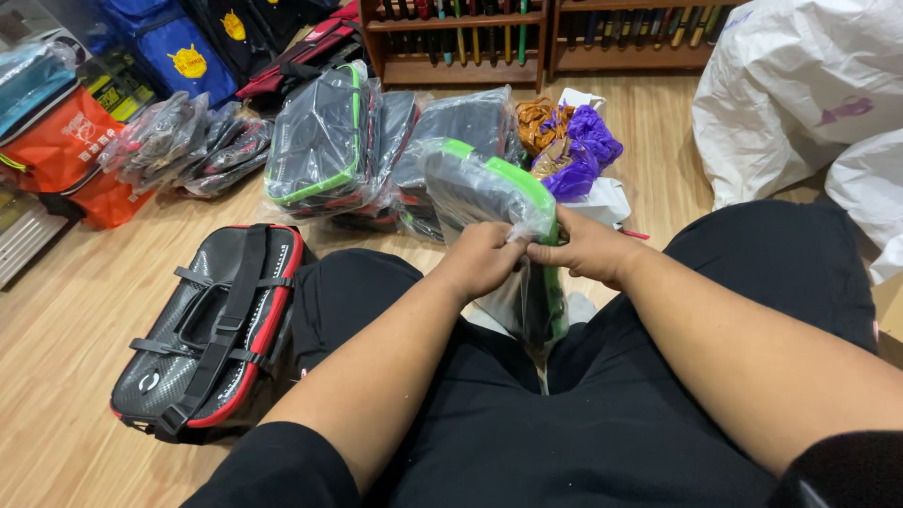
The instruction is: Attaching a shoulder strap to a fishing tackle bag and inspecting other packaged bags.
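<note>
Wooden floor [66, 329] | left hand [484, 259] and right hand [588, 249] both clamped on green-trimmed bagged case [484, 188]; red-trimmed case [216, 329] lies left of it

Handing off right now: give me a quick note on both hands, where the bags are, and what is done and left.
Left hand and right hand: both pinch the clear plastic wrap on the green-trimmed bag, held upright over the lap.
Done: it sits inside the wrap.
Left: a red-trimmed bag lies unwrapped on the floor, beside the left knee.
Wrapped bags are piled ahead.
</note>
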